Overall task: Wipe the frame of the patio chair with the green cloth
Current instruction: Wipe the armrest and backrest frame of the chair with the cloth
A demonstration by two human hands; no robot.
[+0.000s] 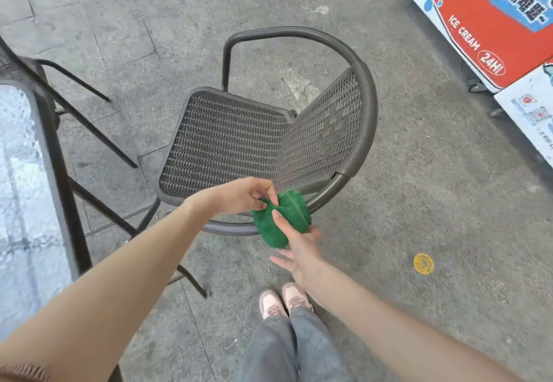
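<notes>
Green cloth (pixel 281 217) bunched over near armrest tube of the patio chair (pixel 263 133), draped on the frame. Left hand (pixel 245 194) grip: thumb and fingers pinching a fold at the cloth's top left. Right hand (pixel 299 247) under the cloth's lower edge, thumb on top, other fingers spread wide. 2 pink shoes (pixel 284 299) on the pavement below.
</notes>
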